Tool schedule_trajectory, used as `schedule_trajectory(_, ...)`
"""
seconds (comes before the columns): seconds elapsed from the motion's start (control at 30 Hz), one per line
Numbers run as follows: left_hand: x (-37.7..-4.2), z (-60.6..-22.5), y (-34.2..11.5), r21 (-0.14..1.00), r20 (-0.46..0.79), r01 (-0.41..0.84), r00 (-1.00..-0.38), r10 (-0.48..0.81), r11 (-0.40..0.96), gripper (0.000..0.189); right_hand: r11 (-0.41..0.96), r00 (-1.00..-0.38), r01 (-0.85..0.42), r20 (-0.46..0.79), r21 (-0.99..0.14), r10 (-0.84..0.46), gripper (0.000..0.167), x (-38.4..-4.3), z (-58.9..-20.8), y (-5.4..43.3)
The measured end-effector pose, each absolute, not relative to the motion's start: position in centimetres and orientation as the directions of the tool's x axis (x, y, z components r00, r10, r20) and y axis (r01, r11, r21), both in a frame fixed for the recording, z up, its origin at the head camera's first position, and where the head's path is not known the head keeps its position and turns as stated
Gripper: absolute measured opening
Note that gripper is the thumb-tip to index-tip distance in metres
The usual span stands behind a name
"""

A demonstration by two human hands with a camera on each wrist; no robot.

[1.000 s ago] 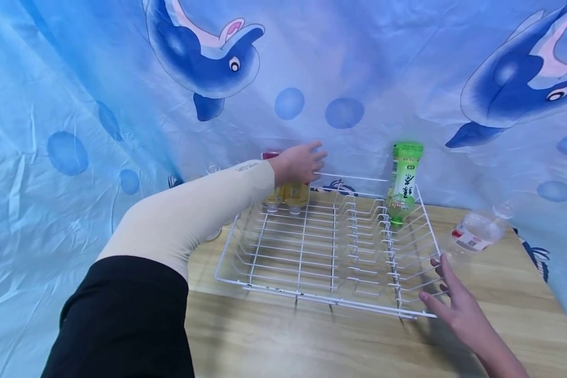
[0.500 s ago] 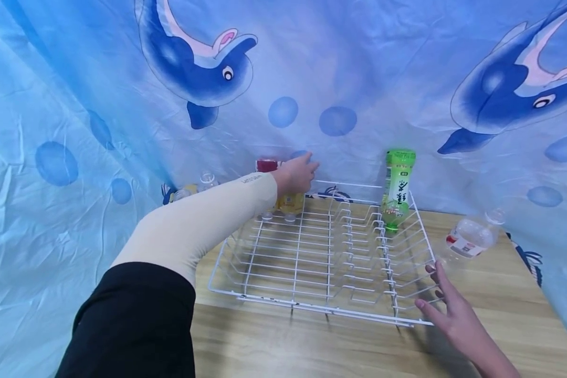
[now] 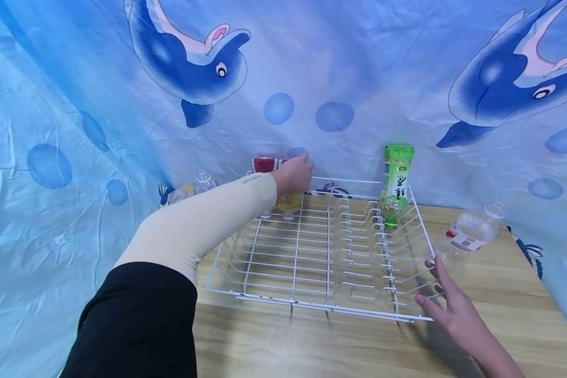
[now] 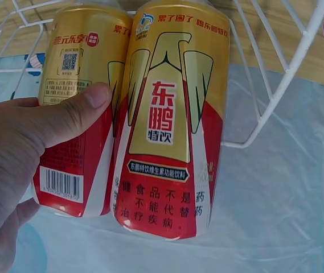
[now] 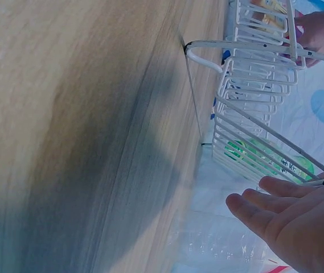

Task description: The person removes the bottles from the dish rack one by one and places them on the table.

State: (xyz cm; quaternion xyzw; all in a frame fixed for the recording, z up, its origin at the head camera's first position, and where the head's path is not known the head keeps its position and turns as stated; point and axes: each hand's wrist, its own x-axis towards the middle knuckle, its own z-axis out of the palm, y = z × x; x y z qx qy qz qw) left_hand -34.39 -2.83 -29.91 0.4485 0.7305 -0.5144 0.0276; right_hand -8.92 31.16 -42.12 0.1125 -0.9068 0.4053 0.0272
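My left hand (image 3: 295,173) grips one of two red and gold drink bottles at the rack's back left. In the left wrist view the thumb lies across the label of the held bottle (image 4: 87,48), the other fingers hidden behind it. The second drink bottle (image 4: 167,187) stands right beside it. In the head view both are upside down, caps low among the wires of the white dish rack (image 3: 312,305), partly covered by my forearm. My right hand (image 3: 453,307) rests against the rack's right side rim, its fingers (image 4: 13,136) aside; in the right wrist view they look straight.
A green tea bottle (image 3: 397,184) is propped upside down at the rack's back right. A clear labelled bottle (image 3: 470,231) lies right of the rack. More clear bottles (image 3: 203,182) sit behind my left forearm. A blue dolphin-print curtain (image 3: 349,63) borders the wooden table (image 3: 312,346).
The left hand has come down and left slightly at the drink bottles, its fingers less spread. The right hand stays at the rack's rim. The head view has shifted a little.
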Motion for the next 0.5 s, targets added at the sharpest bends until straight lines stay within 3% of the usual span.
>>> schedule_trajectory(0.3,-34.64,-30.69,-2.54,-0.725,-0.501,0.683,-0.608,0.616,0.084,0.045,0.661,-0.985,-0.16,0.073,-0.733,-0.158,0.099,-8.89,-42.17,31.26)
schedule_trajectory(0.5,-34.45,-30.49,-2.44,-0.727,-0.497,0.68,-0.617,0.61,0.095,0.049,0.638,-0.973,-0.225,0.138,-0.737,-0.183,0.1,-9.12,-42.35,31.36)
